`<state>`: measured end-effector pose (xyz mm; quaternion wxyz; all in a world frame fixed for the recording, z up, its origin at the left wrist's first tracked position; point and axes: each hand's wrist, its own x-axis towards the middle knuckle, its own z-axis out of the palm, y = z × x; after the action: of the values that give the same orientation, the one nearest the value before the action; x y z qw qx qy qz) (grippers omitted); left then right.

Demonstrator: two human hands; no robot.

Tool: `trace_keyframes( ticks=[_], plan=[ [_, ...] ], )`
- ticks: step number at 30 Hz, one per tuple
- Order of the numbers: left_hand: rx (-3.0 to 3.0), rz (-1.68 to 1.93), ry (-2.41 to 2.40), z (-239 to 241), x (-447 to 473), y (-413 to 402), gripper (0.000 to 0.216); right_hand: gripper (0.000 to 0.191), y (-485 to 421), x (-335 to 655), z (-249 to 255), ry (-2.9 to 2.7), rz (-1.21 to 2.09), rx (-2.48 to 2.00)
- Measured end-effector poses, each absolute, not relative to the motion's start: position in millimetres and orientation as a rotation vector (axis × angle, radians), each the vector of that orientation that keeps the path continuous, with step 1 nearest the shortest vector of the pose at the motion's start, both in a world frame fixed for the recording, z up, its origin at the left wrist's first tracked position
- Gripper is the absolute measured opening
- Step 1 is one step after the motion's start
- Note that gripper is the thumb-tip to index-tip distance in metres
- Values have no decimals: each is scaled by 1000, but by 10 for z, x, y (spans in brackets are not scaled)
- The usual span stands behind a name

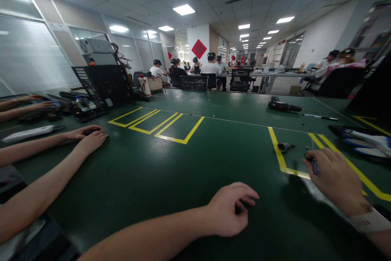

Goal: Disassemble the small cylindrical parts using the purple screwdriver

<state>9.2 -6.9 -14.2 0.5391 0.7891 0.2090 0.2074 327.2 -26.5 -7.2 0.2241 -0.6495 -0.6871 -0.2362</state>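
My left hand (232, 210) rests low over the green table (137, 179), its fingers loosely curved and apart, with nothing visible in them. To the right, my right hand (336, 179) pinches a small dark, bluish-metallic piece (313, 164) between thumb and fingers; its exact kind is too small to tell. Just left of that hand lies a short grey metal cylinder with a narrow dark stem (285, 147), inside a yellow tape outline (277, 153). A white band is around my right wrist.
A dark power drill (284, 105) and a thin pen-like tool (320, 117) lie farther back. Blue-and-white items (366, 143) sit at right. At left, a co-worker's hands (91, 138) hold something dark near a white power strip (29, 133) and black computer case (104, 86).
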Motion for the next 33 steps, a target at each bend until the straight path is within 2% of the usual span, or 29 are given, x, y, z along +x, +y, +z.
trace_keyframes(
  ticks=[3,10,16,21,25,31,33],
  plan=[
    [1954,497,475,-143,91,-80,48,4,-261,3366,-162,-1924,-627,-1832],
    [2185,426,461,-90,49,-111,46,15,-217,3416,-263,-1982,-612,-1911],
    [2560,285,324,36,38,-137,38,7,-208,3352,-250,-1972,-620,-2040],
    [2907,144,167,33,52,-193,33,21,-201,3232,-130,-1952,-566,-2117],
    [3087,110,100,37,73,-249,29,29,-93,3161,63,-1903,-458,-2204],
    [3141,130,98,25,66,-259,31,24,325,3043,254,-2041,-233,-2350],
    [3139,124,104,19,52,-254,32,29,472,2979,224,-2051,-176,-2429]
  ],
)
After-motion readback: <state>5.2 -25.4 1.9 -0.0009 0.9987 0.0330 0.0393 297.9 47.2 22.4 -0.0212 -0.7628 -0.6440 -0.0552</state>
